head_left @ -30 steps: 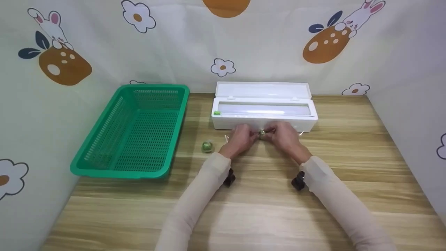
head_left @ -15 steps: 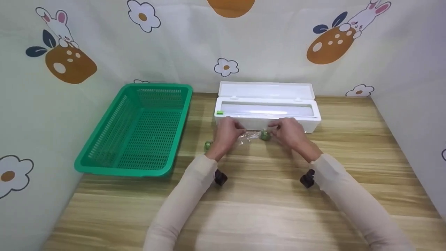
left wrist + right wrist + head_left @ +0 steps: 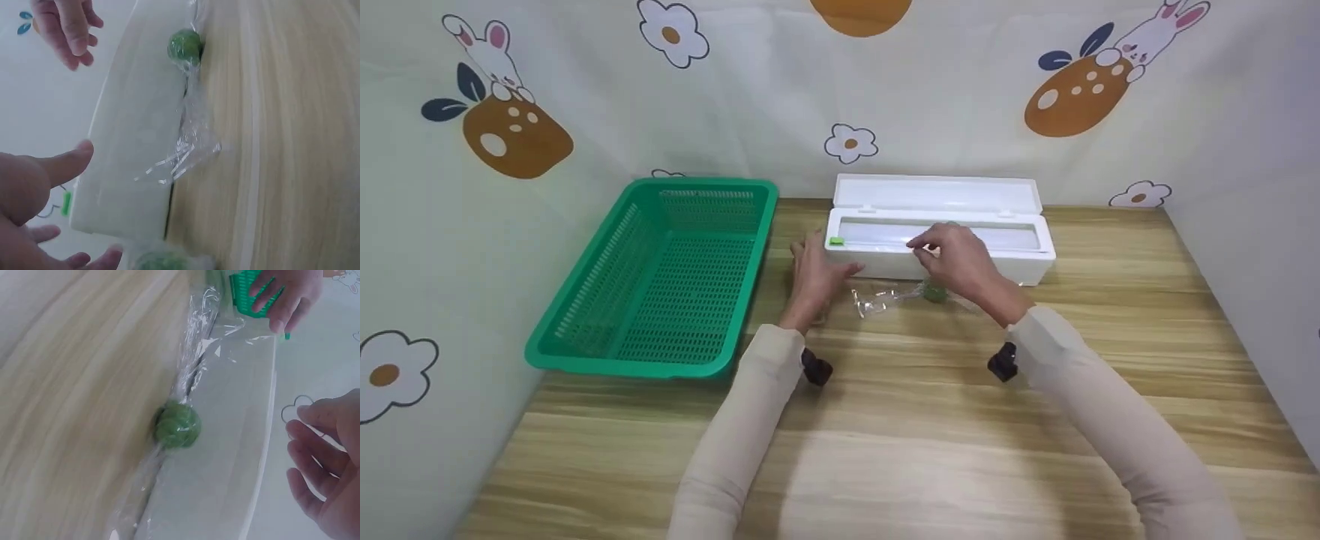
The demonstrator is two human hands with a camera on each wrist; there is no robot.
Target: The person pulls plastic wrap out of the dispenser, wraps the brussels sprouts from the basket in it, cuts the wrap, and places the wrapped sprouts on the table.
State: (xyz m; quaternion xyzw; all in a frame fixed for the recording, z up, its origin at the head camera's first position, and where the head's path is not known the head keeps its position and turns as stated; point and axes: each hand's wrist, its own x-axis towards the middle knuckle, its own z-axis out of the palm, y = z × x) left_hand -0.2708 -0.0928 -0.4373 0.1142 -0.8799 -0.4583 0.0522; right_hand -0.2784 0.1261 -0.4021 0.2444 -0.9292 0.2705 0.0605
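A white cling film dispenser [image 3: 847, 264] lies lengthwise, its lid [image 3: 937, 193] tipped back. My left hand [image 3: 816, 279] is at its left end, fingers and thumb spread, holding nothing. My right hand [image 3: 958, 261] hovers over the front edge of the film slot; its fingers are loosely bent and hold nothing in the right wrist view. Along the dispenser's front lies a small round green vegetable [image 3: 178, 425] in clear film, twisted into tails [image 3: 194, 129] on both sides. Another wrapped green one [image 3: 163, 261] sits by the left hand, mostly hidden from the head view.
A green plastic basket [image 3: 651, 370] with slotted sides stands on the left of the wooden table [image 3: 930, 450]. A small green slider [image 3: 836, 241] sits at the left end of the dispenser's slot. Printed cloth [image 3: 750, 90] hangs behind and at both sides.
My hands let go of the wrapped vegetable, leaving it before the dispenser with its film tail spread. The left hand moved left to the dispenser's end; the right rose over the slot.
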